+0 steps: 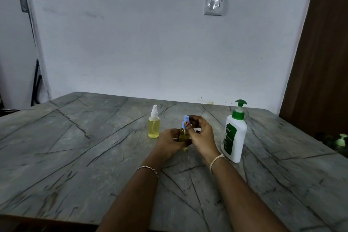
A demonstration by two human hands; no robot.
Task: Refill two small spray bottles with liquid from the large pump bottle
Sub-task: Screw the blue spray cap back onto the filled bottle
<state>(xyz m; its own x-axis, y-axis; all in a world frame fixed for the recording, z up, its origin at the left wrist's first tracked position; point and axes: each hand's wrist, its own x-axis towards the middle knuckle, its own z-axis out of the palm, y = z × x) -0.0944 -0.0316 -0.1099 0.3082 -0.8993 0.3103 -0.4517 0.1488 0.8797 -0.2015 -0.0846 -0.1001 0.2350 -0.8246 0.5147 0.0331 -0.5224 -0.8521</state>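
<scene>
Both hands are on one bottle, mid-table. Left hand (169,141) curls round the body of the blue-capped spray bottle (183,135) and holds it upright. I can't tell whether its base touches the table (75,147). Right hand (201,133) pinches the blue cap (185,121) between thumb and fingertips, with the other fingers curled behind it. It reads as a cap twist, direction unknown. The body shows yellowish liquid, but fingers hide the fill level.

Handling, my estimate:
- Small bottle is probably light, thin clear plastic. Squeeze it hard with the cap off and it will likely spit liquid.
- Grip it low on the body and do the turning at the cap collar, not the nozzle tip.
- It will be slippery if any liquid is on the outside.
- Narrow neck, so the pump spout needs close alignment.

White-topped spray bottle (154,127) stands just left of the hands, apart from them. It is capped and yellow liquid fills most of the body.

Pump bottle (234,137) stands upright to the right, near the right wrist but not touching it. It looks the heaviest of the three and stable. Steady its body with one hand and press the green pump head with the other.

Wall switch (214,5) is on the wall behind.
</scene>
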